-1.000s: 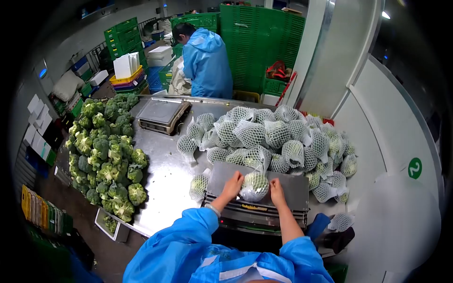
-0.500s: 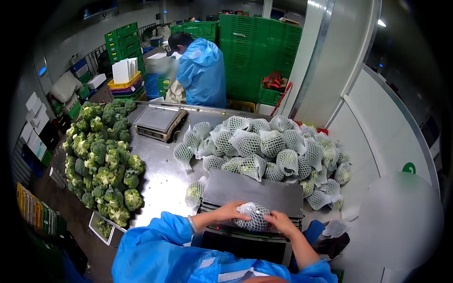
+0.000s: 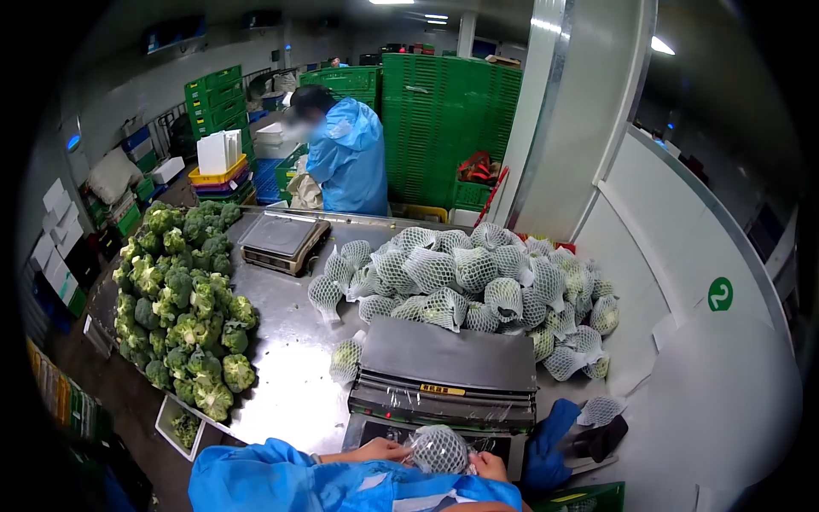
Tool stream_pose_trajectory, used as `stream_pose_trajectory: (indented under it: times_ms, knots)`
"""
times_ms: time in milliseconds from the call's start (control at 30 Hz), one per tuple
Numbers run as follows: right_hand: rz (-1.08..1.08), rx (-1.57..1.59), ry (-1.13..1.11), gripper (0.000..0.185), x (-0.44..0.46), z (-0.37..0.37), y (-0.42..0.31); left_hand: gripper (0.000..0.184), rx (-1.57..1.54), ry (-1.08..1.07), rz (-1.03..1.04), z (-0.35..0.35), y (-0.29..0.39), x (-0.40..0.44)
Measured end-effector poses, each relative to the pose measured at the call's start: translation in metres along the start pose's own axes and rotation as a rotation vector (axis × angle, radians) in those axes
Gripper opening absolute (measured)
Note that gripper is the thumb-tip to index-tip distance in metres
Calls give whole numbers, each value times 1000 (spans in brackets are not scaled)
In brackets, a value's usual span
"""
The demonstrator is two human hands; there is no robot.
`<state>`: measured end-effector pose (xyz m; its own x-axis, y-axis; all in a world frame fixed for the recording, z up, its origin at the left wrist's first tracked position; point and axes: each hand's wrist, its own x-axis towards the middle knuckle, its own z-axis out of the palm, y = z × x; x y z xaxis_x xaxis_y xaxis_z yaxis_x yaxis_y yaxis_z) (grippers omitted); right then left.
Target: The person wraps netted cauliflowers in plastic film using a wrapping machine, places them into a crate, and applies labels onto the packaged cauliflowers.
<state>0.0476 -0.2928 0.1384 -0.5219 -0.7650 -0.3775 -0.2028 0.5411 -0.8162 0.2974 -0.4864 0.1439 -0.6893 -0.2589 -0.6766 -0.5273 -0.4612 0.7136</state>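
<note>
A broccoli head in a white foam net is held low in front of my body, over the dark front plate of a film-wrapping machine. Shiny clear film shows around it. My left hand is closed at its left side, and my right hand grips its right edge with bent fingers. Whether the fingertips pinch the film or the net is hard to make out. Just left of the machine lies another netted head. Behind the machine is a big pile of netted heads.
Bare broccoli heads are heaped on the table's left side. A weighing scale stands at the back edge. Beyond it, a person in a blue jacket works by green crates. At right are a blue cloth and a wall panel.
Both hands have drawn the netted broccoli from the machine's upper part down toward my body. The camera view has tilted up slightly, and more of the machine now shows.
</note>
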Motion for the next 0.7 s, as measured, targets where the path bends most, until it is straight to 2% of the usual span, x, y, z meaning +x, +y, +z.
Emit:
stream_pose_trajectory:
  times_ms: [33,100,133,167,233,333,400,467,500,533,567,633,700]
  knots:
    - [20,131,75,39,-4,8,0,40,-117,88,34,1,-8,0]
    - [106,195,164,39,2,20,24,39,-359,266,101,2,-23,5]
    - [148,224,207,40,6,25,34,39,-251,343,135,1,-27,9]
    - [19,-14,290,41,7,25,45,39,-145,418,167,0,-33,15]
    - [-92,-263,406,42,5,26,38,37,103,628,268,-9,-47,36]
    - [-153,-654,458,36,8,33,25,32,1048,884,406,-16,-56,41]
    - [-241,-817,445,30,27,49,33,21,1157,754,514,-6,-49,45]
    - [-427,-870,581,10,50,80,65,20,1055,606,788,9,-49,63]
    - [-384,-809,532,9,45,83,57,21,1054,576,808,13,-50,67]
    - [-344,-752,490,9,42,81,47,23,1055,516,726,17,-52,69]
    - [-289,-410,371,8,40,79,45,26,1057,459,643,24,-43,63]
    - [-110,471,46,9,12,75,30,26,779,421,862,43,-39,50]
    - [-107,730,-225,10,-30,61,-3,21,557,321,1015,51,-34,45]
